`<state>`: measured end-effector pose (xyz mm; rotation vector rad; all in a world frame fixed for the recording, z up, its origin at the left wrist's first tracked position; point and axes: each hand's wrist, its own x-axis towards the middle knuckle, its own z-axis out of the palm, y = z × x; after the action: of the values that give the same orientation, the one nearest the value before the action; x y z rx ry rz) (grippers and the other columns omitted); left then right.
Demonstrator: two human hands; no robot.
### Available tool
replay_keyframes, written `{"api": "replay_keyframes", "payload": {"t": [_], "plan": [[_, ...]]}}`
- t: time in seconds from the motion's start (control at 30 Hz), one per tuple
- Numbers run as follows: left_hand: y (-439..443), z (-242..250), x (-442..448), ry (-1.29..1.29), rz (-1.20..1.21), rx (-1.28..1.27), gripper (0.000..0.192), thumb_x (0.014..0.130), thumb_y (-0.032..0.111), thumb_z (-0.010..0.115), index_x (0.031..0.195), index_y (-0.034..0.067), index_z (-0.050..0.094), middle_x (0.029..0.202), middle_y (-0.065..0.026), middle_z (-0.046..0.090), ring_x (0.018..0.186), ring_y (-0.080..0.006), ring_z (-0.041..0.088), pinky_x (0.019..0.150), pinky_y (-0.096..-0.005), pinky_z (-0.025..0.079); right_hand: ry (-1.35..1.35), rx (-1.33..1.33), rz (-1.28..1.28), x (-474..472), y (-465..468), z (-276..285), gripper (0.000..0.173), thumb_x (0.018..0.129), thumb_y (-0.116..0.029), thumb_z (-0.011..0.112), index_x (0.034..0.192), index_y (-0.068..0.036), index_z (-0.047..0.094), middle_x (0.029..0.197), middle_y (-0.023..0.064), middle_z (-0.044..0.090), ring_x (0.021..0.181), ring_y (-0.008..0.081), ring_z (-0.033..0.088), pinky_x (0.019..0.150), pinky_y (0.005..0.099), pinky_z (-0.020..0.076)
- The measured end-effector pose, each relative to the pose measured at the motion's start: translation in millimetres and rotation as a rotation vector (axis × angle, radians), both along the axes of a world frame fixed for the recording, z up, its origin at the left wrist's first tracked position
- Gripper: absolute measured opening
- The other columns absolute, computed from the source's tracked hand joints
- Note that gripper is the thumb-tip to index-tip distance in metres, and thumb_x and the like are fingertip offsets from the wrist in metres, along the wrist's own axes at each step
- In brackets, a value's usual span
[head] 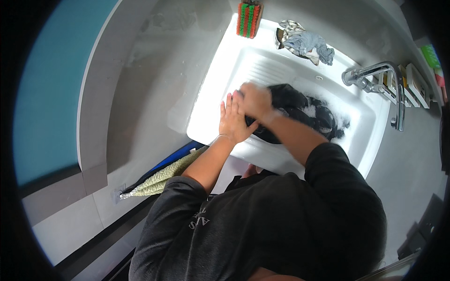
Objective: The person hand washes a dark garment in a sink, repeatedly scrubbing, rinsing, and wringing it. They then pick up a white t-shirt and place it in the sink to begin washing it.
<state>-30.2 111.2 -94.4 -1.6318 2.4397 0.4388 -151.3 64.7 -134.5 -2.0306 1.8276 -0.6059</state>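
Observation:
Wet black cloth (286, 96) lies bunched in a white washing sink (365, 116), with suds on and around it. My left hand (233, 121) is spread flat at the sink's left side, fingers apart and thumb against the cloth's edge. Over the cloth, close beside the left fingers, my right hand (256, 100) is curled and blurred by motion. Whether its fingers grip the fabric is hidden. Ribbed washboard ridges (269, 70) are moulded into the sink's sloping far wall.
A scrubbing brush (248, 20) with red and green bristles rests at the far left corner. Crumpled grey and patterned cloths (307, 42) sit on the back rim. A chrome faucet (395, 80) arches at the right. A pale green towel (158, 175) hangs at lower left.

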Motion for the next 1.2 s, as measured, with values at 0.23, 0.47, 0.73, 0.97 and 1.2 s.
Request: {"api": "replay_keyframes", "payload": {"t": [0.23, 0.47, 0.73, 0.97, 1.2], "plan": [[10, -2, -4, 0.093, 0.141, -0.102, 0.097, 0.084, 0.057, 0.059, 0.152, 0.0, 0.02, 0.159, -0.0233, 0.012, 0.149, -0.0347, 0.009, 0.119, -0.0491, 0.009, 0.283, -0.201, -0.118, -52, -74, -17, 0.036, 0.092, -0.042, 0.056, 0.099, -0.008, 0.063, 0.089, 0.0148, 0.063, 0.077, 0.032, 0.067, 0.061, 0.0434, 0.0533], [10, 2, -1, -0.14, 0.017, -0.041, 0.092, 0.088, 0.052, 0.055, 0.151, -0.003, 0.018, 0.159, -0.019, 0.016, 0.149, -0.0343, 0.009, 0.12, -0.0486, 0.007, -0.027, 0.114, 0.224, 15, 0, 5, 0.032, 0.089, -0.031, 0.055, 0.087, -0.003, 0.07, 0.09, 0.0174, 0.07, 0.083, 0.0355, 0.067, 0.075, 0.0458, 0.0529], [9, 0, 0, 0.006, 0.066, 0.002, 0.087, 0.087, 0.047, 0.057, 0.15, -0.002, 0.023, 0.16, -0.018, 0.014, 0.149, -0.0348, 0.006, 0.12, -0.0477, 0.005, 0.199, 0.026, 0.143, -9, -32, 3, 0.021, 0.084, -0.025, 0.057, 0.083, -0.01, 0.071, 0.087, 0.0112, 0.069, 0.076, 0.0278, 0.069, 0.063, 0.0416, 0.0549], [-2, -4, 1, -0.006, 0.016, -0.038, 0.077, 0.09, 0.035, 0.052, 0.151, 0.0, 0.022, 0.161, -0.0154, 0.013, 0.149, -0.0335, 0.008, 0.121, -0.0464, 0.006, 0.181, -0.183, -0.049, -55, -86, -14, 0.035, 0.089, -0.041, 0.06, 0.089, -0.006, 0.067, 0.087, 0.0144, 0.066, 0.082, 0.0307, 0.067, 0.069, 0.0433, 0.0527], [11, -11, 19, 0.325, 0.057, -0.163, 0.064, 0.077, 0.004, 0.056, 0.14, 0.0, 0.045, 0.15, -0.0201, 0.037, 0.142, -0.0346, 0.03, 0.12, -0.0436, 0.018, -0.253, -0.303, -0.502, -237, 39, -78, 0.033, 0.096, -0.031, 0.05, 0.102, -0.003, 0.065, 0.098, 0.0194, 0.065, 0.089, 0.0403, 0.062, 0.083, 0.046, 0.0481]]}}
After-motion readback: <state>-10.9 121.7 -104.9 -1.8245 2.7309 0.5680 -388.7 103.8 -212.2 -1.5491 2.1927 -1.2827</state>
